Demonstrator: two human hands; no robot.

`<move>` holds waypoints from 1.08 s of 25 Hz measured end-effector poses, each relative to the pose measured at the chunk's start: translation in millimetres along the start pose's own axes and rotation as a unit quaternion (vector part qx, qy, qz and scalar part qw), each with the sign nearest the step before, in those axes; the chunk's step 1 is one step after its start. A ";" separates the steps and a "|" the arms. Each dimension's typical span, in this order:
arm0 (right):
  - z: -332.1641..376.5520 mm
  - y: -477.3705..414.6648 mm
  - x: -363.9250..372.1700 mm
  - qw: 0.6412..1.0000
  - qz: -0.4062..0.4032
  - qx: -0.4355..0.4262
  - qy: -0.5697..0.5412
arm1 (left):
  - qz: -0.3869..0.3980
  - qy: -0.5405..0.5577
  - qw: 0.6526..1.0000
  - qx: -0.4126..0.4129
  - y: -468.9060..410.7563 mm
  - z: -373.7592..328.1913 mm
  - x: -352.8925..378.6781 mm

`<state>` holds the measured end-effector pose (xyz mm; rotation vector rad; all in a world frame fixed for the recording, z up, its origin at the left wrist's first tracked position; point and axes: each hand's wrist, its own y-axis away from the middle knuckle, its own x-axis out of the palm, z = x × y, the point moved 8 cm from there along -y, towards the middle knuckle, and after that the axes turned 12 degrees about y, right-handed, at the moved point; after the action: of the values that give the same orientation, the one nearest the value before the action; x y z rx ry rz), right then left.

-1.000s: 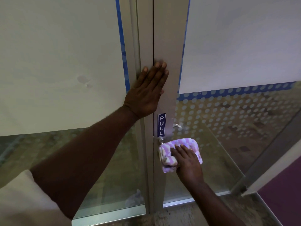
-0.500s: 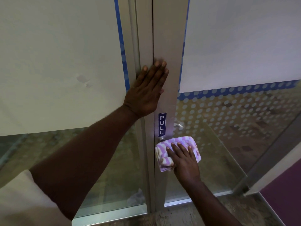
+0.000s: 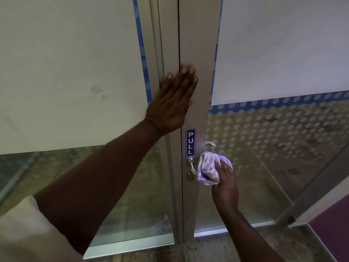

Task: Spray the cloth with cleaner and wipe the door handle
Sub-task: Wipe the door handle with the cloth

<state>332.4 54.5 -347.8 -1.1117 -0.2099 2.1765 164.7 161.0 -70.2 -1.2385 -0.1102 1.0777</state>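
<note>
- Evidently, wiping was under way: the right hand [image 3: 224, 184] gripped the bunched purple-and-white checked cloth [image 3: 211, 168] against the outer end of the silver metal lever door handle [image 3: 192, 166].
- Left hand [image 3: 172, 103] lay flat, fingers extended, on the grey aluminium door frame [image 3: 200, 53] above the blue PULL sign [image 3: 190, 142], holding nothing.
- No cleaner bottle appeared; spraying was judged complete. The handle's neck near the frame remained uncovered.

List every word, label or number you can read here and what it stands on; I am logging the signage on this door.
"PULL": white capitals stacked top to bottom on a small blue sign, stuck on the metal door frame just above the door handle.
No other text shows: the cloth and the glass carry only patterns.
</note>
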 end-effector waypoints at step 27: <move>-14.8 34.4 51.4 0.573 -0.095 0.507 -0.637 | 0.001 0.006 1.000 -0.002 -0.4 0.5 0.3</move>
<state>305.7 58.6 -405.4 1.1592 0.3017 1.8872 164.8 161.7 -69.8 -1.2485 -0.1022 1.0716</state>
